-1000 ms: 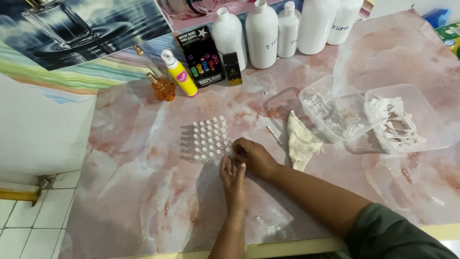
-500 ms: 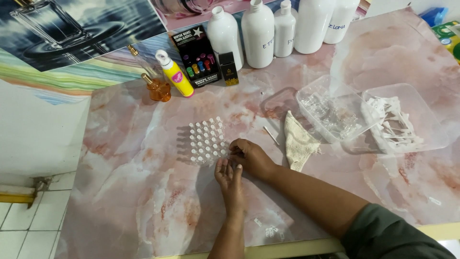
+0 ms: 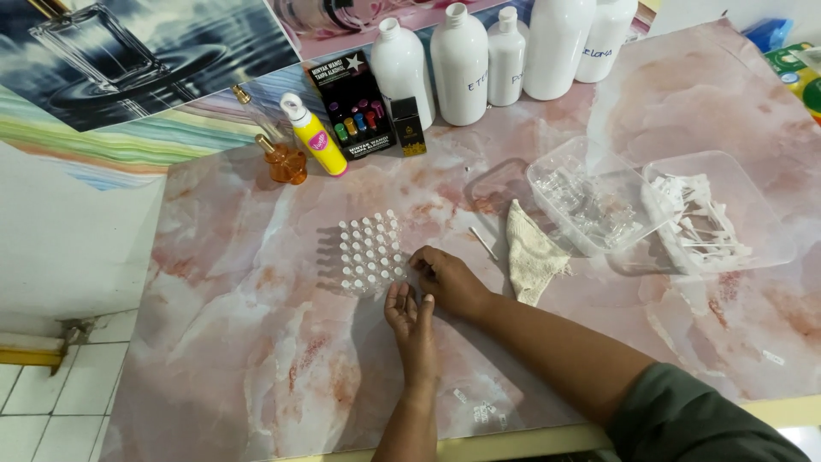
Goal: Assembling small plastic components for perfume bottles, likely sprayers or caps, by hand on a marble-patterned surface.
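Small clear vials are stood in rows on the pink worktop. The left hand lies open, palm up; the right hand is curled beside them, its grip unclear. Light, slippery, breakable: best pinched by the sides.

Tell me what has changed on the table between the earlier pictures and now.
Very little. The left hand stays palm up just below the cluster of small vials, and the right hand stays at the cluster's right edge; only the fingers shifted slightly. Nothing was visibly picked up or let go. The cloth, trays and bottles did not move.
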